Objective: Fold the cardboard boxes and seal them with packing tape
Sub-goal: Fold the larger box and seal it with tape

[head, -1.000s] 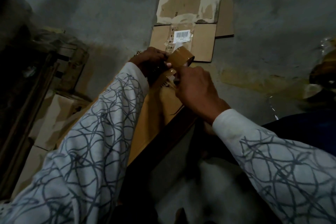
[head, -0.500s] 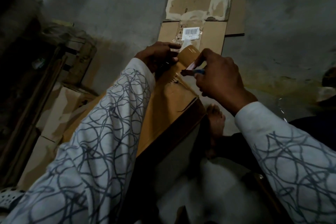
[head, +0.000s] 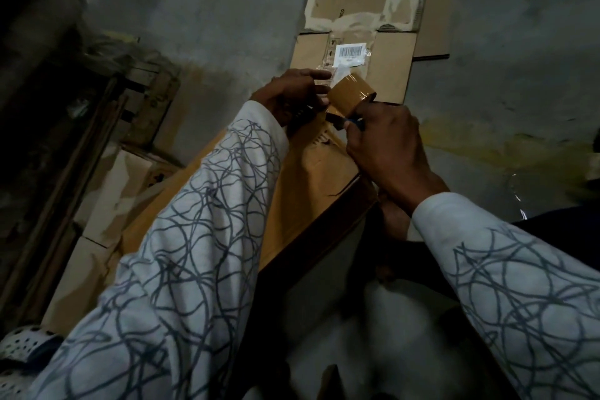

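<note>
One wide-angle camera rides on the person's head, facing forward and steeply down along both forearms. It sits close: the left hand [head: 289, 94], pinching a brown roll of packing tape [head: 350, 95], and the right hand [head: 384, 148], gripping a small blue-handled tool [head: 355, 122], fill the middle of the view. Beneath the hands a tan folded cardboard box [head: 308, 178] runs back toward the lens; beyond the hands a flattened brown cardboard sheet [head: 393, 58] lies on the grey concrete floor [head: 503, 42].
</note>
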`<state>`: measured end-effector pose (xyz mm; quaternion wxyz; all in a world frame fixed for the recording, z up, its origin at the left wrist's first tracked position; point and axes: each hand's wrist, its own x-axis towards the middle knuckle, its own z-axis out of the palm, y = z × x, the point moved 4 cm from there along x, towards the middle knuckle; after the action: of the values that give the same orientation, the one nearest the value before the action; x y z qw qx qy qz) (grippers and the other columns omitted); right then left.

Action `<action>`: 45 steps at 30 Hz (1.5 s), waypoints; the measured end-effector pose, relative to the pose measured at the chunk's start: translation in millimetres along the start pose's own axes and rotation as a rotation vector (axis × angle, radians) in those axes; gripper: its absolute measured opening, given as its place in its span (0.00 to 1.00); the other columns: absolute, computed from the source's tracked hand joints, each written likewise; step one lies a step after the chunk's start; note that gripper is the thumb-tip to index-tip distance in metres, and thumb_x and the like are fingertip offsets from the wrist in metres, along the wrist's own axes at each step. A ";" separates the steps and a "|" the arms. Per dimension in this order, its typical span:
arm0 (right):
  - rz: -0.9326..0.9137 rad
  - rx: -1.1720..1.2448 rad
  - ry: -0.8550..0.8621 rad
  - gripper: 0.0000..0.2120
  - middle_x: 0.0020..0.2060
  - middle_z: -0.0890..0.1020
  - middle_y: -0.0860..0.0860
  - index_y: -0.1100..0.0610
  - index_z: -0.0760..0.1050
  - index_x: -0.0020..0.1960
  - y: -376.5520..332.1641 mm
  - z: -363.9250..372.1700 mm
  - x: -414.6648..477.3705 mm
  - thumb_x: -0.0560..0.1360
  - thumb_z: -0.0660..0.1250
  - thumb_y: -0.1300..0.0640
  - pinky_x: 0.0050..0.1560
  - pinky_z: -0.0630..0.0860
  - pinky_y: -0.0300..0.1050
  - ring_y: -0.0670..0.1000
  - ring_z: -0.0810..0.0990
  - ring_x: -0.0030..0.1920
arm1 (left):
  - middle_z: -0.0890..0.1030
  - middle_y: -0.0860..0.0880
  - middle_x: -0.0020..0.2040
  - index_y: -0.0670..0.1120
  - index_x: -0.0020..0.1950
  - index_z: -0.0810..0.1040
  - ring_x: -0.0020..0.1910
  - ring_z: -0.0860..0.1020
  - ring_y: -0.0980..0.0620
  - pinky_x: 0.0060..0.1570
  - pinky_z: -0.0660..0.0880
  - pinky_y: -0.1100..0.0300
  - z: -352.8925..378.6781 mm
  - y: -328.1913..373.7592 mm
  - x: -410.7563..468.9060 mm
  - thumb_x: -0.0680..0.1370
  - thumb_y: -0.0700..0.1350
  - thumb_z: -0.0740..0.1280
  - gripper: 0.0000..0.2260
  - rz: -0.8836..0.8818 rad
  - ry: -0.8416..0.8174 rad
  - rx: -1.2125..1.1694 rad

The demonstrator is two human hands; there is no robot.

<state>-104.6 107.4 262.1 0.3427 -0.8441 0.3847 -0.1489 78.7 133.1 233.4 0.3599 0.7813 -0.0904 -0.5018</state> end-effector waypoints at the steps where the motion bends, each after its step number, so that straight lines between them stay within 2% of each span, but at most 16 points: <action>1: -0.021 -0.020 -0.005 0.11 0.48 0.83 0.61 0.58 0.82 0.54 -1.9 1.4 -0.2 0.77 0.65 0.55 0.46 0.81 0.50 0.60 0.83 0.47 | 0.79 0.40 0.62 0.45 0.68 0.75 0.59 0.80 0.41 0.58 0.80 0.49 0.4 0.1 -0.5 0.77 0.26 0.61 0.23 0.000 0.006 -0.023; 5: -0.078 -0.140 -0.067 0.09 0.46 0.83 0.61 0.61 0.82 0.52 -9.9 8.3 -2.6 0.76 0.66 0.61 0.43 0.82 0.50 0.60 0.83 0.43 | 0.79 0.40 0.62 0.46 0.65 0.77 0.59 0.80 0.41 0.43 0.80 0.58 3.1 -0.4 -3.3 0.77 0.25 0.62 0.23 0.004 0.035 -0.060; 8: -0.092 -0.144 -0.092 0.06 0.44 0.82 0.62 0.64 0.80 0.50 -14.2 5.3 -4.1 0.76 0.66 0.63 0.38 0.77 0.46 0.59 0.82 0.40 | 0.79 0.39 0.63 0.46 0.62 0.79 0.59 0.79 0.41 0.38 0.78 0.61 5.7 -1.4 -5.5 0.77 0.25 0.62 0.21 0.020 0.082 -0.086; 12: -0.056 -0.129 -0.143 0.05 0.37 0.72 0.55 0.61 0.78 0.48 -17.2 2.9 -5.1 0.76 0.64 0.66 0.38 0.68 0.42 0.49 0.67 0.32 | 0.78 0.40 0.60 0.43 0.65 0.77 0.50 0.81 0.44 0.34 0.79 0.63 9.6 -0.2 -10.1 0.78 0.26 0.62 0.20 0.056 0.113 -0.131; 15: -0.006 -0.156 -0.186 0.09 0.46 0.80 0.62 0.65 0.78 0.55 -10.6 6.6 -3.3 0.76 0.64 0.65 0.42 0.75 0.47 0.57 0.79 0.41 | 0.79 0.40 0.54 0.41 0.68 0.75 0.42 0.79 0.48 0.33 0.77 0.64 12.5 0.4 -18.0 0.79 0.27 0.62 0.20 0.086 0.124 -0.204; 17: 0.039 -0.150 -0.198 0.08 0.46 0.81 0.62 0.65 0.78 0.53 -6.0 5.3 -2.9 0.74 0.67 0.66 0.41 0.75 0.46 0.60 0.81 0.46 | 0.79 0.42 0.50 0.41 0.69 0.74 0.39 0.78 0.49 0.32 0.76 0.65 13.6 0.3 -20.5 0.79 0.28 0.62 0.19 0.099 0.130 -0.249; 19: 0.066 -0.151 -0.225 0.05 0.42 0.78 0.59 0.61 0.77 0.48 -5.9 3.7 -4.9 0.72 0.70 0.66 0.40 0.72 0.43 0.57 0.81 0.44 | 0.78 0.41 0.54 0.41 0.67 0.74 0.39 0.77 0.49 0.31 0.75 0.64 14.4 -0.6 -20.7 0.79 0.29 0.61 0.18 0.103 0.161 -0.267; 22: 0.068 -0.151 -0.222 0.08 0.39 0.75 0.56 0.62 0.76 0.49 -8.2 3.1 -7.5 0.72 0.72 0.62 0.40 0.70 0.43 0.55 0.78 0.40 | 0.77 0.40 0.56 0.42 0.66 0.76 0.38 0.76 0.49 0.29 0.75 0.65 15.4 0.8 -21.1 0.79 0.29 0.62 0.18 0.114 0.212 -0.259; 25: 0.098 -0.143 -0.216 0.12 0.33 0.66 0.50 0.55 0.68 0.40 -9.9 0.4 -12.4 0.72 0.71 0.61 0.39 0.67 0.41 0.49 0.67 0.33 | 0.80 0.44 0.57 0.45 0.61 0.78 0.41 0.77 0.50 0.31 0.77 0.63 9.3 -3.9 -16.5 0.78 0.27 0.62 0.18 0.153 0.288 -0.259; 27: 0.117 -0.137 -0.214 0.14 0.33 0.66 0.50 0.54 0.66 0.39 -8.7 -0.6 -14.0 0.72 0.72 0.61 0.39 0.67 0.42 0.52 0.72 0.37 | 0.82 0.46 0.59 0.45 0.59 0.79 0.44 0.77 0.48 0.32 0.76 0.62 2.8 -10.3 -13.5 0.74 0.23 0.59 0.22 0.203 0.355 -0.316; 31: 0.156 -0.122 -0.203 0.13 0.39 0.75 0.57 0.56 0.67 0.38 -5.4 1.3 -14.1 0.70 0.72 0.62 0.38 0.69 0.44 0.60 0.80 0.45 | 0.83 0.45 0.57 0.41 0.57 0.78 0.28 0.75 0.54 0.30 0.73 0.60 -3.4 -20.9 -11.8 0.74 0.22 0.57 0.21 0.243 0.375 -0.490; 34: 0.164 -0.116 -0.178 0.16 0.34 0.72 0.53 0.55 0.63 0.33 -3.7 3.8 -16.1 0.70 0.70 0.62 0.37 0.67 0.43 0.58 0.80 0.42 | 0.84 0.45 0.56 0.41 0.58 0.79 0.37 0.79 0.51 0.34 0.77 0.60 -3.3 -18.7 -11.5 0.74 0.22 0.61 0.20 0.225 0.351 -0.408; 37: 0.188 -0.110 -0.148 0.08 0.38 0.77 0.56 0.56 0.69 0.39 -0.2 5.5 -17.8 0.71 0.68 0.60 0.38 0.65 0.43 0.57 0.78 0.41 | 0.82 0.43 0.59 0.40 0.57 0.78 0.53 0.80 0.46 0.38 0.80 0.62 4.5 -11.9 -10.4 0.74 0.22 0.61 0.19 0.217 0.293 -0.176; 39: 0.194 -0.094 -0.102 0.04 0.45 0.81 0.59 0.58 0.75 0.46 2.1 6.5 -20.0 0.73 0.66 0.58 0.40 0.65 0.43 0.60 0.80 0.45 | 0.81 0.40 0.59 0.40 0.56 0.79 0.55 0.80 0.45 0.38 0.79 0.62 12.1 -10.1 -8.3 0.73 0.22 0.62 0.19 0.226 0.209 -0.116; 41: 0.213 -0.072 -0.061 0.09 0.48 0.82 0.59 0.60 0.77 0.52 2.8 6.9 -22.7 0.74 0.66 0.58 0.41 0.66 0.42 0.60 0.81 0.48 | 0.82 0.40 0.57 0.41 0.55 0.80 0.55 0.81 0.45 0.40 0.79 0.61 13.6 -9.7 -7.8 0.72 0.23 0.66 0.17 0.233 0.146 -0.117; 45: 0.230 -0.089 -0.046 0.10 0.50 0.82 0.58 0.61 0.76 0.55 3.7 11.3 -24.8 0.76 0.66 0.58 0.41 0.66 0.42 0.59 0.81 0.49 | 0.83 0.42 0.56 0.44 0.56 0.80 0.53 0.82 0.45 0.41 0.80 0.60 6.0 -10.5 -8.3 0.73 0.25 0.69 0.18 0.226 0.095 -0.181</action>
<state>-117.2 129.5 251.7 0.3283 -0.8120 0.4772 -0.0721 67.3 142.1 231.1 0.4871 0.7534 -0.1149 -0.4265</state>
